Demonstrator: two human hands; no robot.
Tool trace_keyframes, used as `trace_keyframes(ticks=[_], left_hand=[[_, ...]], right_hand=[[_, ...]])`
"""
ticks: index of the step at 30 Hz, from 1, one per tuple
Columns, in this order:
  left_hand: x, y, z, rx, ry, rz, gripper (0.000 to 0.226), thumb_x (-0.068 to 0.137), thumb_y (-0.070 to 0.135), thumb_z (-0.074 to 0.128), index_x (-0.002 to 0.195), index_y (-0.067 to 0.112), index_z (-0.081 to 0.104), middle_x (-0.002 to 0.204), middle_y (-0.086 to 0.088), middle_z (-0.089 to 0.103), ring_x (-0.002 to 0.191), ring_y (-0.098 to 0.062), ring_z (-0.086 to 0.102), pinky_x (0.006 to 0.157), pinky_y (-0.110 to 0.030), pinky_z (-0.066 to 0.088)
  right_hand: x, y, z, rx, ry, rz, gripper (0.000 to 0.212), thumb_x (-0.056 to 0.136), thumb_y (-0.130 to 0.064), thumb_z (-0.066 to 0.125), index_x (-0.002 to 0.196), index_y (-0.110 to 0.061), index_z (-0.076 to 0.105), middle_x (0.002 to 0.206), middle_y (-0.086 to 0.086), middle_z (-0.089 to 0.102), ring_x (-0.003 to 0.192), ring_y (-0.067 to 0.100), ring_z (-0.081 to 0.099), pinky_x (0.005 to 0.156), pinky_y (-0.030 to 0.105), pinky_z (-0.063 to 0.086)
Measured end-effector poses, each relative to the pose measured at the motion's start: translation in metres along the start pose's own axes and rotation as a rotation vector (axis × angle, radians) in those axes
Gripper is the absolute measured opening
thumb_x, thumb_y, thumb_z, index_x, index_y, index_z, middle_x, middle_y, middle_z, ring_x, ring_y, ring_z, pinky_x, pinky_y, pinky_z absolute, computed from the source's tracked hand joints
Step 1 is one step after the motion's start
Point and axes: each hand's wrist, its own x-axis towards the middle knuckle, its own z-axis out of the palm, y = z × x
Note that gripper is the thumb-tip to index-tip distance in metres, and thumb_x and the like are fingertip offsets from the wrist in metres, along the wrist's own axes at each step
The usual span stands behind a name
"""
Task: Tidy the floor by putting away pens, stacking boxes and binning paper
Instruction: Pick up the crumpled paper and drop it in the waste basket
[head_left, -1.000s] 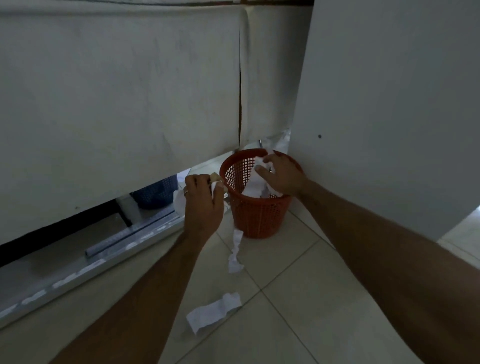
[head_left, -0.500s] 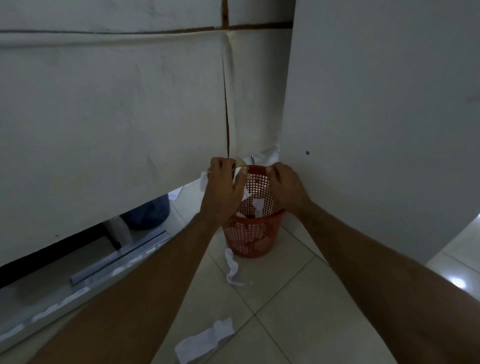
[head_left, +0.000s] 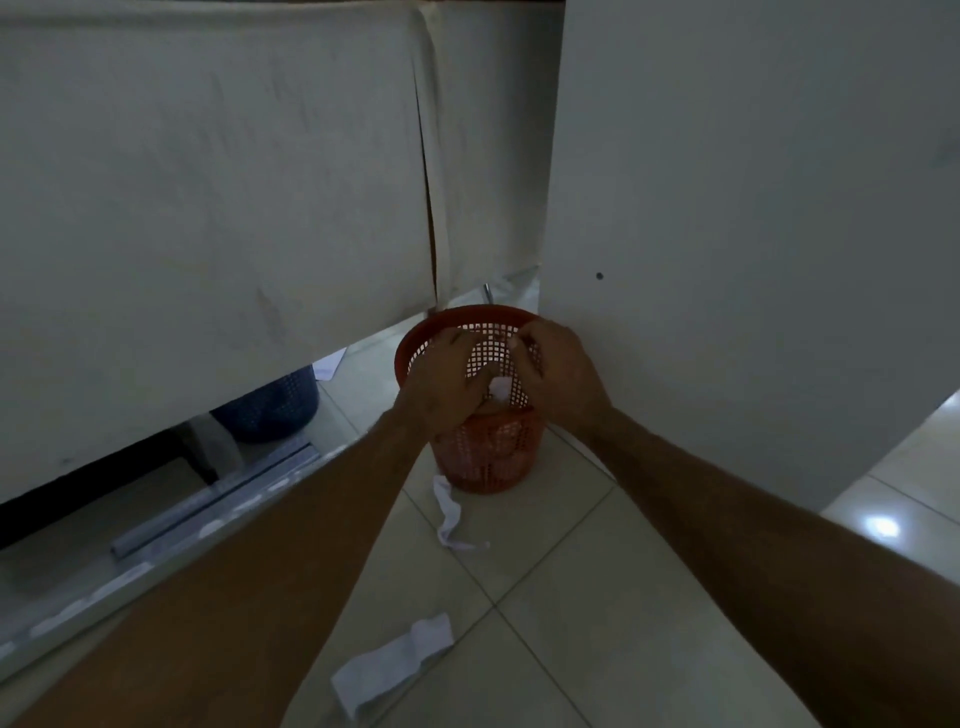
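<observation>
A white paper wad sits between my hands over the mouth of the red mesh bin. My left hand and right hand curl around it. Two paper strips lie on the tiled floor nearby.

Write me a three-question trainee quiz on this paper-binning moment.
1. True or false: both hands, left hand and right hand, are over the red plastic mesh wastebasket.
2. How many white paper strips lie on the tiled floor in front of that basket?
3. Which sits behind the hanging panel: A) dark blue mesh basket, B) green bucket?

Key: 1 true. 2 two: the twisted strip and the flat strip. 3 A.
</observation>
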Motion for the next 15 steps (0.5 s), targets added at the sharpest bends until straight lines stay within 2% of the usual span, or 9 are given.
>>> trace_keyframes(ticks=[4, 8, 12, 15], left_hand=[[-0.033, -0.004, -0.012, -0.015, 0.182, 0.027, 0.041, 0.093, 0.033, 0.052, 0.12, 0.003, 0.059, 0.124, -0.015, 0.06, 0.116, -0.03, 0.053, 0.102, -0.044, 0.04], [-0.084, -0.021, -0.016, 0.104, 0.297, 0.006, 0.032, 0.095, 0.036, 0.052, 0.108, 0.008, 0.061, 0.11, -0.01, 0.06, 0.099, -0.023, 0.053, 0.082, -0.032, 0.044], [-0.141, -0.048, -0.009, 0.163, 0.212, 0.003, 0.027, 0.095, 0.033, 0.057, 0.106, 0.009, 0.06, 0.102, -0.008, 0.058, 0.093, -0.02, 0.053, 0.079, -0.027, 0.041], [-0.175, -0.063, -0.002, 0.123, 0.084, 0.028, 0.028, 0.092, 0.036, 0.061, 0.105, 0.012, 0.06, 0.098, -0.005, 0.058, 0.088, -0.018, 0.054, 0.076, -0.033, 0.046]], right_hand=[[-0.013, -0.025, 0.006, -0.058, -0.01, -0.16, 0.014, 0.092, -0.016, 0.06, 0.087, -0.004, 0.064, 0.084, 0.009, 0.064, 0.082, 0.026, 0.057, 0.083, 0.041, 0.044], [-0.038, -0.05, 0.019, -0.032, -0.118, -0.302, 0.012, 0.093, -0.015, 0.059, 0.088, -0.004, 0.062, 0.086, 0.009, 0.06, 0.082, 0.022, 0.051, 0.077, 0.034, 0.041], [-0.069, -0.061, 0.038, -0.125, -0.289, -0.51, 0.012, 0.091, -0.013, 0.06, 0.089, -0.003, 0.065, 0.085, 0.012, 0.063, 0.08, 0.025, 0.055, 0.073, 0.036, 0.045], [-0.095, -0.061, 0.055, -0.136, -0.394, -0.589, 0.007, 0.088, -0.009, 0.064, 0.084, -0.003, 0.066, 0.08, 0.013, 0.063, 0.075, 0.027, 0.057, 0.066, 0.037, 0.044]])
